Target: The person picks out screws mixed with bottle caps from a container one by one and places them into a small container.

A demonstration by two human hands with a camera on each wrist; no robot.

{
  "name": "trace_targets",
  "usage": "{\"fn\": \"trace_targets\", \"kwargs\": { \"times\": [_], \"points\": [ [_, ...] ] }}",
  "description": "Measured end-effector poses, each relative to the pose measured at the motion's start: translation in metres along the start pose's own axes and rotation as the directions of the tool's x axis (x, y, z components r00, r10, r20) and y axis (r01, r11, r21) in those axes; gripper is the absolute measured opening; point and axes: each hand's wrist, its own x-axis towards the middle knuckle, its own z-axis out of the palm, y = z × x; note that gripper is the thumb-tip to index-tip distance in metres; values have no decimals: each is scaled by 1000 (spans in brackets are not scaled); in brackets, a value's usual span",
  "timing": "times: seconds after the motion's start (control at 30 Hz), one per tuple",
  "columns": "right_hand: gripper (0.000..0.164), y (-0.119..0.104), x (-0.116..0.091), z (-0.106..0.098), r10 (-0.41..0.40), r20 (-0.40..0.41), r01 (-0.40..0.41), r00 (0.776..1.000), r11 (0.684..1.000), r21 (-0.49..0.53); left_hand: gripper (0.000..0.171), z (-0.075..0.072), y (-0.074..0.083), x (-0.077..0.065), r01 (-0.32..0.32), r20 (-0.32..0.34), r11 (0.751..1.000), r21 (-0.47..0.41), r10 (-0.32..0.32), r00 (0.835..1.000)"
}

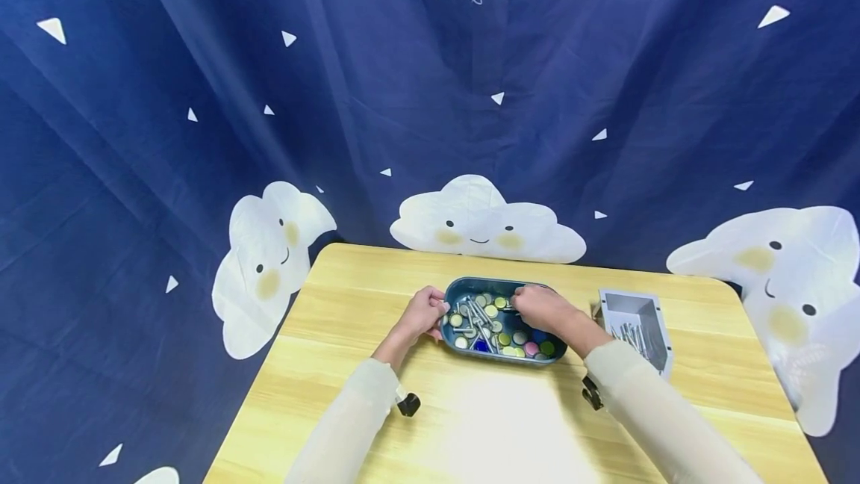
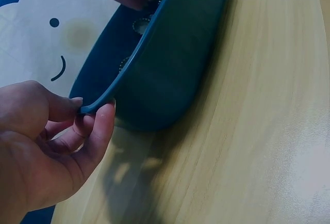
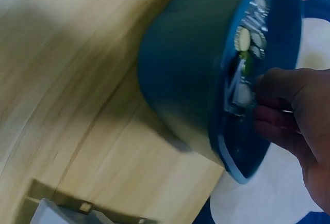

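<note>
A dark blue-green oval basin [image 1: 504,359] stands on the table, holding metal bolts [image 1: 478,316] and bottle caps [image 1: 531,349] in several colours. My left hand [image 1: 425,312] pinches the basin's left rim between thumb and fingers; the left wrist view shows this grip closely. Inside the basin's right half, my right hand [image 1: 540,306] has its fingers curled downward. At those fingertips, in the right wrist view, a silvery bolt [image 3: 234,87] appears pinched beside a pale bottle cap [image 3: 243,95]; blur and the fingers hide part of the contact.
To the right of the basin is a grey box [image 1: 631,302] with several bolts [image 1: 631,336] inside, partly behind the right forearm. A wooden table [image 1: 376,275] lies under everything. Behind its far edge hangs a blue curtain [image 1: 416,95] with clouds.
</note>
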Motion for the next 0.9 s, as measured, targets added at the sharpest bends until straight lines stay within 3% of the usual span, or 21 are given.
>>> {"fn": "trace_targets", "kwargs": {
  "times": [0.2, 0.4, 0.63, 0.9],
  "points": [
    [18, -4, 7, 7, -43, 44, 47, 998, 995, -91, 25, 0, 0, 0, -17, -12, 1000, 11, 17, 1000],
    [16, -7, 10, 16, -58, 72, 71, 996, 981, -179, 25, 1, -2, 0, -11, -14, 1000, 22, 12, 1000],
    [19, -7, 11, 24, -42, 74, 57, 996, 977, -207, 24, 2, -2, 1, -11, -14, 1000, 23, 12, 1000],
    [14, -8, 8, 25, -79, 50, 89, 996, 964, -252, 22, 2, -1, 0, -4, -18, 1000, 19, 4, 1000]
  ]
}}
